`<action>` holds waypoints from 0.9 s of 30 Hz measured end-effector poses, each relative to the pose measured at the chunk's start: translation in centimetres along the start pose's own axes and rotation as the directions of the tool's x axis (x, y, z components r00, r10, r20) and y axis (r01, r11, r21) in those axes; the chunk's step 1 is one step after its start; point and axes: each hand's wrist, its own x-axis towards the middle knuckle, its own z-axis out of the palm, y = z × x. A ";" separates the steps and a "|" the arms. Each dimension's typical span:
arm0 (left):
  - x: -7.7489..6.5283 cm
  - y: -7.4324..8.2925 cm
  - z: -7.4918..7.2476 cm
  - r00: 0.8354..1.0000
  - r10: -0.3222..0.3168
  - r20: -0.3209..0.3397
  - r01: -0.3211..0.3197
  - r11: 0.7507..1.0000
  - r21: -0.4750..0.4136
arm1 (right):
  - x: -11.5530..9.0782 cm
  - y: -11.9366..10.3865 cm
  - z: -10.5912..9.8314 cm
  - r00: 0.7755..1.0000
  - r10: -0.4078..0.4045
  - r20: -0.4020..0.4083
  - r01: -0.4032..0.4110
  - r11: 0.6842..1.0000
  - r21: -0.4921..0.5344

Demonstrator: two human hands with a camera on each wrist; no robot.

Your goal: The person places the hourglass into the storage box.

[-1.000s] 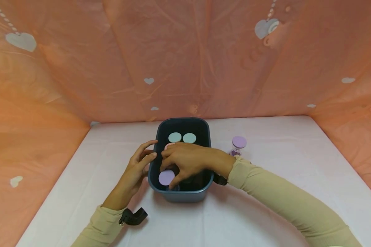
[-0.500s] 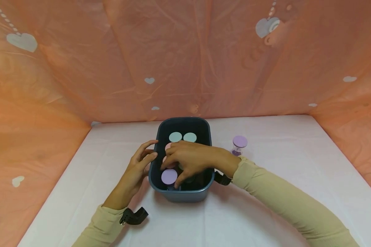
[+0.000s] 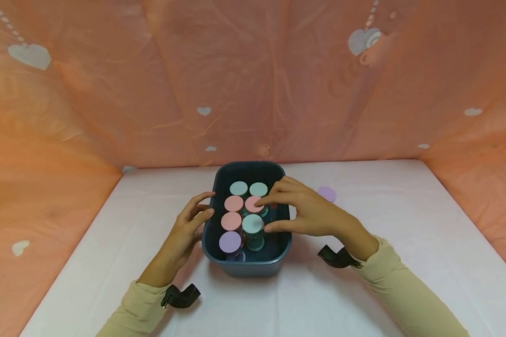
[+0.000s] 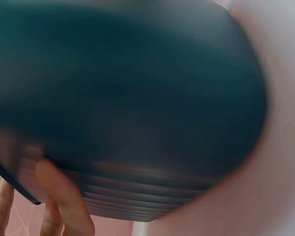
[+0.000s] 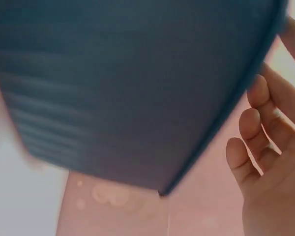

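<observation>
Small sand timers with flat round caps stand in a dark blue bin [image 3: 255, 269] on the table. Three have pale mint caps, among them the mint-capped sand timer [image 3: 253, 224] at the right of the front group. Pink caps [image 3: 234, 204] show on three others, and a purple-capped sand timer [image 3: 230, 243] is in the front left. My right hand [image 3: 309, 210] is over the bin's right rim, fingers spread and holding nothing, thumb tip beside that mint-capped timer and a fingertip over a pink cap. My left hand [image 3: 187, 229] touches the bin's left side with thumb and fingertips.
Another purple-capped sand timer [image 3: 327, 194] stands on the table to the right of the bin, mostly hidden behind my right hand. A pink-orange sheet [image 3: 253, 84] with pale hearts walls the white table [image 3: 160, 182] at the back and sides.
My right hand has drawn back to the right from the front left of the bin, uncovering the pink and mint caps. The purple-capped timer in front has shifted slightly. My left hand stays put.
</observation>
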 end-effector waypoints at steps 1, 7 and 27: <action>0.0 0.0 0.0 1.000 0.000 0.002 0.000 1.000 0.000 | -0.6 0.2 -0.2 0.999 0.028 -0.021 -0.028 1.000 0.007; 0.0 0.1 0.4 1.000 -0.002 0.009 0.002 1.000 0.009 | -2.7 1.5 -1.7 0.988 0.143 -0.058 -0.144 0.990 -0.015; -0.2 -0.1 0.3 1.000 0.000 0.011 0.000 1.000 0.007 | -5.7 5.5 -5.8 0.955 0.292 -0.046 -0.295 0.948 -0.116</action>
